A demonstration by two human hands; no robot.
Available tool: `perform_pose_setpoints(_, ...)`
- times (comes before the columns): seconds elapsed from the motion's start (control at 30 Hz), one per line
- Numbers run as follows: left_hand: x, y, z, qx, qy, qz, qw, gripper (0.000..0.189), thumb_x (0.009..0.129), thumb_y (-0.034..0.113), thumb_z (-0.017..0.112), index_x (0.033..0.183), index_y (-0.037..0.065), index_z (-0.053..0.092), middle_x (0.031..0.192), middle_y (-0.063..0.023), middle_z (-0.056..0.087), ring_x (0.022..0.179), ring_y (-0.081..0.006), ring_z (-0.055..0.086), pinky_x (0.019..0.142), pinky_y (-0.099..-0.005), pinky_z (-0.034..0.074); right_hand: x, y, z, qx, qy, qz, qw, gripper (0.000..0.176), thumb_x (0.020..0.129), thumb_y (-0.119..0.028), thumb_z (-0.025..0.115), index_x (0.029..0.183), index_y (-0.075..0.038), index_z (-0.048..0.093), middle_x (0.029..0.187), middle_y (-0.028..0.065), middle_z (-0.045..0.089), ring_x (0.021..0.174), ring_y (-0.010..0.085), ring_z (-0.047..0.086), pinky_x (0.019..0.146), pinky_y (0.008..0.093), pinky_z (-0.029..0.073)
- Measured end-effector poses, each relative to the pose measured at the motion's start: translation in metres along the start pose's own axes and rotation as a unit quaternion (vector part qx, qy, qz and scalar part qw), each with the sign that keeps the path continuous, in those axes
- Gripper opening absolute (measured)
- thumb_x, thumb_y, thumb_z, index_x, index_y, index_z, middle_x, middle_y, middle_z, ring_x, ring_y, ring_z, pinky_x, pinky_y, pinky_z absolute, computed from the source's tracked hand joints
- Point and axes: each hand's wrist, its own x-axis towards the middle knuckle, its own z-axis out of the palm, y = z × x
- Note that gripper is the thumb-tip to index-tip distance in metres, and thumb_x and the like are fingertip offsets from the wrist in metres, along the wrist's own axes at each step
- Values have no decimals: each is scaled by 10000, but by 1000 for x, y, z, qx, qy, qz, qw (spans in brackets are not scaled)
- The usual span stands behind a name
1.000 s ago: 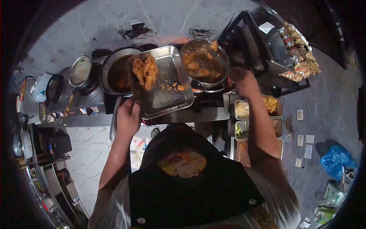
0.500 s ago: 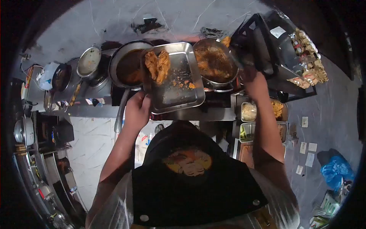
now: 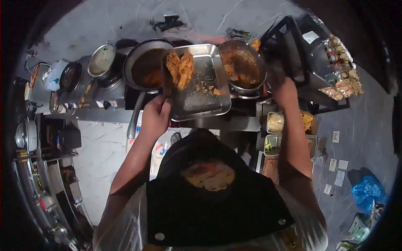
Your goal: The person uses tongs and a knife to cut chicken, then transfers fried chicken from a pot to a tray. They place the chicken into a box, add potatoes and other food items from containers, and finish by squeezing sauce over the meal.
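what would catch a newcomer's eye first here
Probably the shiny metal tray near the picture's upper centre, in the left hand's grip, with orange-brown fried pieces bunched at its upper left. Just right of it, a pan holds frothy brown liquid. Far right, a bright blue bag stands out against grey.

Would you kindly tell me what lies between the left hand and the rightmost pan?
In the head view, the metal tray lies between the left hand and that pan, with fried food on it.
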Motion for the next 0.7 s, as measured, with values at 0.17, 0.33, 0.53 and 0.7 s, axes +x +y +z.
perform_pose_setpoints(0.17, 4, -17, 5, 10, 34, 81, 996, 286, 1081, 212, 585, 956, -32, 667, 675, -119, 632, 548, -167, 614, 554, -369, 458, 4, 1, -7, -6, -48, -31, 998, 325, 1013, -352, 661, 1073, -38, 720, 1019, 282, 733, 1022, 497, 697, 859, 564, 549)
perform_pose_setpoints(0.33, 2, -15, 2, 4, -2, 29, 1000, 293, 1081, 213, 578, 964, -41, 667, 744, -156, 662, 715, -219, 673, 683, -383, 507, -1, -21, -32, 9, -90, 0, 996, 317, 1021, -326, 647, 1095, -28, 727, 999, 278, 746, 985, 486, 714, 863, 555, 563)
perform_pose_setpoints(0.53, -2, -3, 7, 4, 3, 53, 999, 261, 1063, 190, 574, 1011, -43, 680, 808, -195, 690, 744, -294, 681, 726, -408, 512, -35, -94, -85, 148, -112, -77, 980, 363, 1024, -359, 663, 1130, -25, 755, 953, 261, 751, 953, 464, 730, 860, 535, 569)
perform_pose_setpoints(0.7, 1, -9, 9, 53, -17, 41, 998, 274, 1056, 186, 561, 1084, -46, 705, 871, -218, 704, 782, -296, 690, 747, -407, 521, -26, -110, -62, 77, -97, -214, 969, 387, 1012, -382, 678, 1024, 3, 722, 844, 251, 696, 858, 487, 675, 785, 522, 526)
